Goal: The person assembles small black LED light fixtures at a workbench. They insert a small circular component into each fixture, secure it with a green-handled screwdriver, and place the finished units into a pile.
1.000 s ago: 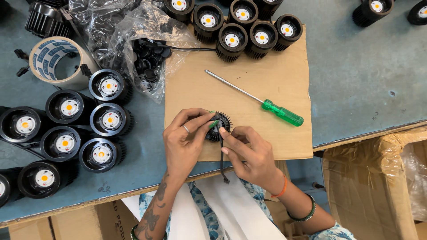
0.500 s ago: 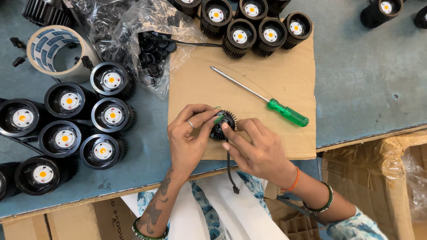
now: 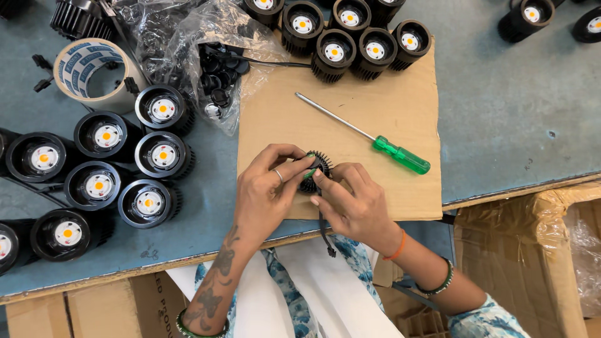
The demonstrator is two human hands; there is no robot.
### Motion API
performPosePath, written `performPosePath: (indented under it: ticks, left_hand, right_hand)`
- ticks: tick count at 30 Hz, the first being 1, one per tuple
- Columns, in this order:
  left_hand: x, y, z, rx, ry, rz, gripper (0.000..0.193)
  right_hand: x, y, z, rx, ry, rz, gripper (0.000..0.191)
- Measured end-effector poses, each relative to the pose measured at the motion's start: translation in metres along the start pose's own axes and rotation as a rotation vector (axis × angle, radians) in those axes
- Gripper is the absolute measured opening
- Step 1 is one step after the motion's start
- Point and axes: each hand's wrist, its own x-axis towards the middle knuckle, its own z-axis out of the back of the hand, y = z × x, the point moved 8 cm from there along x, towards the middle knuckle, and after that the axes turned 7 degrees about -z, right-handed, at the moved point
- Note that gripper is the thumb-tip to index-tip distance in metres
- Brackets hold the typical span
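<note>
Pinched between both hands: left hand (image 3: pixel 266 194) and right hand (image 3: pixel 357 206) closed on a small black finned lamp heat sink (image 3: pixel 317 168) over the cardboard sheet (image 3: pixel 375 100), cable (image 3: pixel 323 231) dangling off the table edge. Apparently mid-fitting at its top; calls for steady fingertip alignment, green-handled screwdriver (image 3: pixel 366 134) near.

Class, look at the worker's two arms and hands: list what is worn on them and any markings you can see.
The left hand wears a silver ring on one finger, the forearm carries a dark tattoo, and a green bangle sits near the elbow. The right hand has an orange thread at the wrist, green bangles further up, and a blue-and-white patterned sleeve. Fingernails are painted green.
</note>
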Motion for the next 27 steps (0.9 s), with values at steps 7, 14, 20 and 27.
performPosePath:
  ticks: [7, 14, 20, 27]
  left_hand:
    - [0.009, -0.003, 0.003, 0.020, 0.134, 0.029, 0.029]
    - [0.016, -0.008, 0.006, 0.075, 0.214, 0.008, 0.025]
    - [0.021, -0.009, 0.010, 0.202, 0.072, 0.009, 0.016]
    - [0.009, 0.000, 0.037, 0.798, -0.027, -0.103, 0.014]
  right_hand:
    - [-0.016, 0.002, 0.003, -0.072, -0.161, 0.084, 0.041]
    - [-0.015, 0.001, 0.002, -0.035, -0.139, 0.080, 0.038]
    - [-0.012, 0.001, 0.004, 0.003, -0.134, 0.079, 0.037]
    - [-0.010, 0.001, 0.004, 0.012, -0.140, 0.076, 0.034]
